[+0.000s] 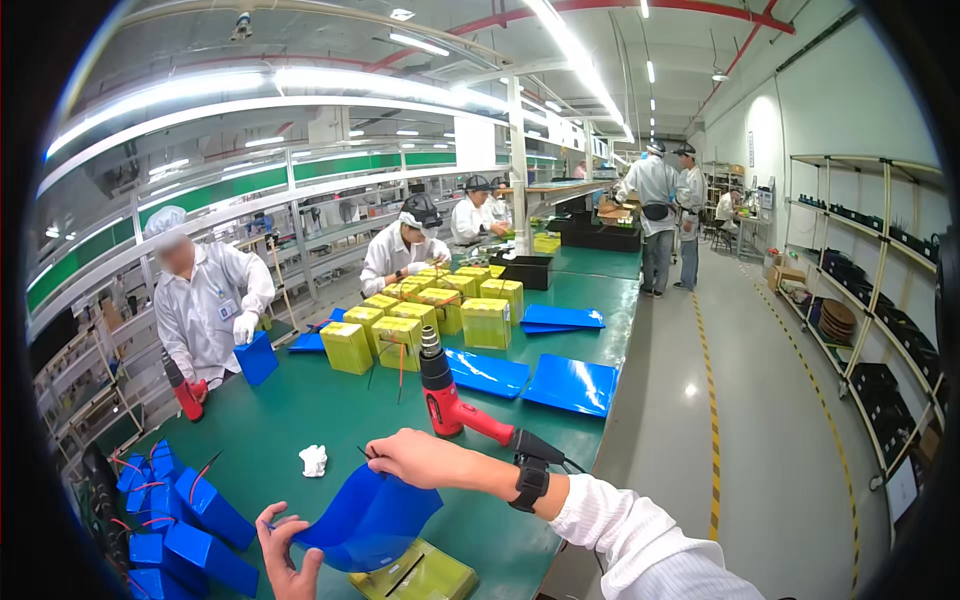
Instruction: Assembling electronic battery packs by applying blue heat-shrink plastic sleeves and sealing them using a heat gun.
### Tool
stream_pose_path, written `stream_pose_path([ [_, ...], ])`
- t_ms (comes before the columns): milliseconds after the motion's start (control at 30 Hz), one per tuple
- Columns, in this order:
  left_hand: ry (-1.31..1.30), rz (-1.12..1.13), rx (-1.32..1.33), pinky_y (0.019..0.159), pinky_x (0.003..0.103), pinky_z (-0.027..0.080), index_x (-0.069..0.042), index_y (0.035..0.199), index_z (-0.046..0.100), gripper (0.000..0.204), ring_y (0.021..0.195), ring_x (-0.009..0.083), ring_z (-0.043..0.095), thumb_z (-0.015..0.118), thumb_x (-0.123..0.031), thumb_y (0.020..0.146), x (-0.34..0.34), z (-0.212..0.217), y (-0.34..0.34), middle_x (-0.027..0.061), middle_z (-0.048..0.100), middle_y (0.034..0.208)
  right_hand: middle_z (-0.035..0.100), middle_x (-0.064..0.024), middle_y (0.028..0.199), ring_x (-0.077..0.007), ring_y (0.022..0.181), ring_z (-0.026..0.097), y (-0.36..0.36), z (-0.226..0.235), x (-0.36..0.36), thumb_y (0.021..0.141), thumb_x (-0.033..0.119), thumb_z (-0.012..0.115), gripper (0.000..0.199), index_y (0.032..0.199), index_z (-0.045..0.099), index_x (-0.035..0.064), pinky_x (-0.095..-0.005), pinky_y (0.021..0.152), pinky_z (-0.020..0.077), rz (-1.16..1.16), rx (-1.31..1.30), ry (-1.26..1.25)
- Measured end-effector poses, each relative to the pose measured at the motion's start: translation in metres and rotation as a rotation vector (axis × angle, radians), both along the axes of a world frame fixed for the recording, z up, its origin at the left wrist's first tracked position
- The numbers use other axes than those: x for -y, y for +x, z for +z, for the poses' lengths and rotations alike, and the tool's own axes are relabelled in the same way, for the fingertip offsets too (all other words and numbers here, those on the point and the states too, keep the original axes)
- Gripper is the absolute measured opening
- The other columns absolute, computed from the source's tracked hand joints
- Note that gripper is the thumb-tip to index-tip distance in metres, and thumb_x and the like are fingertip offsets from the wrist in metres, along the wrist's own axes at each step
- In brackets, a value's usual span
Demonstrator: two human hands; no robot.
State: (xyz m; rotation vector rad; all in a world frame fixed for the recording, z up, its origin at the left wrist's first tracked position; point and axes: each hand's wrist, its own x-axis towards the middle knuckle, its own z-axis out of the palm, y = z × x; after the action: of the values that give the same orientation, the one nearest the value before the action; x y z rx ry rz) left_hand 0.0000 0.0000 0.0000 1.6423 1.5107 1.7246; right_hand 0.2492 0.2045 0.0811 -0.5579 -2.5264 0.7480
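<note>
My right hand (420, 460) pinches the upper edge of a bent, translucent blue plastic sleeve (375, 520); a short dark tip shows at its fingertips. At the sleeve's left end is my left hand (287, 550), its fingers spread and thumb apart; whether they touch the film I cannot tell. Below the sleeve lies a yellow-wrapped battery pack (425, 575) with a dark slot or strip on top, partly covered by the film. Just beyond my right hand a red and black heat gun (450, 400) stands nozzle up on the green bench (510, 485).
Blue-wrapped packs (205, 505) with wires crowd the left. Yellow packs (487, 323) stand ahead beside flat blue sleeves (570, 384). A crumpled white scrap (313, 460) lies mid-bench. Across the bench, a person (205, 290) holds another heat gun (185, 392) and touches a blue pack (256, 358).
</note>
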Motion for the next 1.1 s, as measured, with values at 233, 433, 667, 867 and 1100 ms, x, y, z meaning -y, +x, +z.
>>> stream_pose_path([
  [233, -0.007, 0.072, -0.575, 0.109, 0.045, 0.043, -0.012, 0.125, 0.067, 0.048, 0.133, 0.0396, 0.051, 0.084, -0.012, 0.081, 0.027, 0.046, 0.026, 0.0186, 0.033, 0.162, 0.067, -0.0248, 0.083, -0.0462, 0.085, 0.065, -0.011, -0.005, 0.005, 0.102, 0.023, 0.059, 0.025, 0.092, 0.062, -0.0001, -0.0534, 0.075, 0.0503, -0.095, -0.051, -0.027],
  [433, -0.06, -0.008, -0.509, 0.112, 0.047, 0.039, -0.008, 0.105, 0.064, 0.033, 0.143, 0.0424, 0.04, 0.085, -0.01, 0.08, 0.026, 0.041, 0.025, 0.0214, 0.028, 0.165, 0.067, -0.0272, 0.084, -0.0481, 0.084, 0.066, -0.015, -0.003, 0.01, 0.102, 0.023, 0.058, 0.027, 0.091, 0.062, -0.0015, -0.0552, 0.075, 0.0519, -0.171, -0.026, 0.021],
  [667, -0.005, -0.078, -0.458, 0.113, 0.048, 0.037, -0.006, 0.1, 0.061, 0.024, 0.146, 0.0437, 0.036, 0.079, -0.008, 0.084, 0.018, 0.028, 0.018, 0.0214, 0.025, 0.167, 0.071, -0.0287, 0.086, -0.0472, 0.087, 0.069, -0.017, 0.0, 0.013, 0.101, 0.034, 0.06, 0.041, 0.09, 0.072, -0.0033, -0.0515, 0.082, 0.0568, -0.238, 0.058, 0.093],
  [867, 0.009, -0.056, -0.497, 0.106, 0.042, 0.042, -0.002, 0.096, 0.057, 0.017, 0.139, 0.0373, 0.044, 0.071, -0.008, 0.091, 0.02, 0.039, 0.02, 0.0197, 0.037, 0.161, 0.072, -0.0288, 0.087, -0.0452, 0.084, 0.071, -0.019, -0.008, 0.006, 0.1, 0.041, 0.061, 0.048, 0.093, 0.075, -0.0045, -0.0506, 0.081, 0.0567, -0.144, 0.12, 0.01],
  [1100, -0.096, -0.105, -0.424, 0.091, 0.031, 0.044, -0.001, 0.09, 0.054, 0.017, 0.111, 0.0241, 0.057, 0.068, -0.011, 0.094, 0.028, 0.038, -0.003, 0.0161, 0.057, 0.145, 0.073, -0.027, 0.088, -0.0443, 0.084, 0.071, -0.024, -0.018, 0.008, 0.101, 0.044, 0.058, 0.049, 0.099, 0.076, -0.0019, -0.0489, 0.081, 0.0567, -0.035, 0.162, -0.026],
])
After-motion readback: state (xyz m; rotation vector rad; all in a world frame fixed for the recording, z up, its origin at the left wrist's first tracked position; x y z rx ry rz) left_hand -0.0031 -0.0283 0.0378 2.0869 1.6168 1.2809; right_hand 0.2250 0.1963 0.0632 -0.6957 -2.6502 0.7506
